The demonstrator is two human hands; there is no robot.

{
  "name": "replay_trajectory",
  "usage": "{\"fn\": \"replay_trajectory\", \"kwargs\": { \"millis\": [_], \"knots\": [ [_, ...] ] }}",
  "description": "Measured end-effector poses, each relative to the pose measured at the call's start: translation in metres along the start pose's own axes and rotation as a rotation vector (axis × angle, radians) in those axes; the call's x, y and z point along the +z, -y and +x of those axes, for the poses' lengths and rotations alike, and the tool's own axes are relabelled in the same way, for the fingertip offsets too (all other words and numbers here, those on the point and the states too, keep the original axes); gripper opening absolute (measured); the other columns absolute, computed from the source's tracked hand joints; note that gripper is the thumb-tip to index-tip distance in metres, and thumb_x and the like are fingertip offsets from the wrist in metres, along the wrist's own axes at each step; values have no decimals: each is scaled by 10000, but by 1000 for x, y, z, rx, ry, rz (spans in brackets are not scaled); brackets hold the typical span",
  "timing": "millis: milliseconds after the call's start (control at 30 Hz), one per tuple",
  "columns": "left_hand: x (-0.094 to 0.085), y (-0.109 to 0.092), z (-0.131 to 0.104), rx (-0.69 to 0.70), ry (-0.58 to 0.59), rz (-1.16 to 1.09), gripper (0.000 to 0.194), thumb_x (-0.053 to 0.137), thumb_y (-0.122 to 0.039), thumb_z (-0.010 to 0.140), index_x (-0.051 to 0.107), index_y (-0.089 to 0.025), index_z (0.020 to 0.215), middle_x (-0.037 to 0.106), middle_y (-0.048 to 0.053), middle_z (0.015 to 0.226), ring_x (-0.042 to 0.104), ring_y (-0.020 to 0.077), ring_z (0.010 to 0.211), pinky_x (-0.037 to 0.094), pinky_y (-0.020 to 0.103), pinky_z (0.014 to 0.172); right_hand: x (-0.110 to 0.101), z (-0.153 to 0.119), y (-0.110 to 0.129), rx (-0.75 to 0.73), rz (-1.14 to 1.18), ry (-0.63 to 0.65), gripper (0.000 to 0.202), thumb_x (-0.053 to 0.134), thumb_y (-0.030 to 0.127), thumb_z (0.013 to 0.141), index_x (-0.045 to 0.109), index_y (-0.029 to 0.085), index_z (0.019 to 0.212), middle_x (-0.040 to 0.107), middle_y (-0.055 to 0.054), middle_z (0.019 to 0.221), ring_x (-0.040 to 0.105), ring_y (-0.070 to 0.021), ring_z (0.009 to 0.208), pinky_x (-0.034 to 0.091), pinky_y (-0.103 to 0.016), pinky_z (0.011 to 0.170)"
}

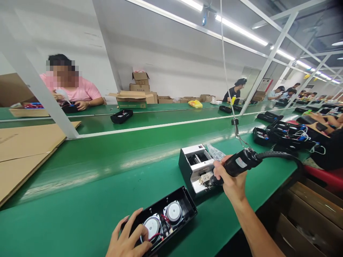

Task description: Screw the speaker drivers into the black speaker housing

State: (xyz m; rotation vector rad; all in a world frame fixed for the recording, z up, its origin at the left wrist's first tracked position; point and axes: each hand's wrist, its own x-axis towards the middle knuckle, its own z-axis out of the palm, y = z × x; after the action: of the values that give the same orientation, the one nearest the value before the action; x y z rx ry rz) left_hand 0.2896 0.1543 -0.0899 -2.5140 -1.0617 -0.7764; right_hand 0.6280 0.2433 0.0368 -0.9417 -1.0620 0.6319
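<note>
My right hand (227, 176) is wrapped round a black electric screwdriver (242, 162), which hangs from a cord and points down to the left. Its tip meets the front mechanism of a grey and black screw feeder (197, 160); the exact contact is hidden. My left hand (131, 237) grips the near left end of a black speaker housing (187, 203), with its fingers over the walls and partly inside. Two round silver-backed speakers (174, 213) sit in the housing, with red and black wires between them. A clear plastic bag (215, 152) lies behind the feeder.
Flat cardboard (29, 150) lies on the left of the green bench (80, 192). Black housings with wires (289, 134) are piled at the right. Across the bench sits a co-worker in pink (88, 91). A white frame post (45, 78) rises at left.
</note>
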Motion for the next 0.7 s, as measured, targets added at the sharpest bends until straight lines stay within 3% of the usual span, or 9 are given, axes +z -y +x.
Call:
{"fn": "replay_trajectory", "kwargs": {
  "millis": [200, 267, 333, 433, 600, 700],
  "knots": [
    [12, -7, -7, -186, -95, -145, 152, 794, -307, 732, 648, -293, 692, 616, 2, 789, 464, 350, 1374, 233, 518, 1142, 4, -6, 11, 165, -114, 309, 276, 815, 354, 835, 602, 219, 947, 537, 102, 519, 472, -91, 431, 412, -277, 468],
    [9, -9, -6, -188, -20, -147, 123, 797, -296, 753, 677, -306, 728, 641, -6, 830, 467, 340, 1386, 236, 509, 1150, 6, -11, 16, 240, -99, 393, 269, 808, 350, 841, 610, 216, 966, 525, 105, 501, 457, -92, 428, 394, -280, 470],
    [2, -11, -3, -194, 48, -142, 134, 813, -265, 746, 691, -318, 760, 660, -18, 864, 473, 339, 1386, 244, 512, 1146, 8, -19, 23, 300, -49, 411, 268, 813, 328, 837, 608, 221, 973, 525, 109, 510, 448, -82, 427, 383, -275, 481],
    [-6, -16, 3, -254, 42, -175, 194, 859, -245, 697, 678, -304, 737, 660, -23, 851, 484, 360, 1369, 238, 551, 1143, 14, -36, 37, 373, 78, 410, 281, 822, 299, 828, 599, 235, 986, 530, 112, 540, 448, -70, 429, 380, -263, 487],
    [-11, -24, 8, -330, 20, -234, 331, 978, -350, 591, 680, -290, 723, 672, -42, 845, 523, 359, 1341, 247, 548, 1131, 38, -73, 54, 271, 326, 512, 201, 730, 293, 917, 577, 289, 1047, 548, 96, 592, 477, -76, 448, 390, -240, 467],
    [-12, -26, 6, -335, 57, -235, 309, 964, -404, 637, 699, -294, 751, 684, -41, 859, 511, 353, 1378, 243, 565, 1147, 63, -96, 54, 252, 347, 546, 179, 695, 313, 949, 547, 304, 1049, 542, 95, 599, 473, -84, 465, 379, -247, 482]
  ]
}}
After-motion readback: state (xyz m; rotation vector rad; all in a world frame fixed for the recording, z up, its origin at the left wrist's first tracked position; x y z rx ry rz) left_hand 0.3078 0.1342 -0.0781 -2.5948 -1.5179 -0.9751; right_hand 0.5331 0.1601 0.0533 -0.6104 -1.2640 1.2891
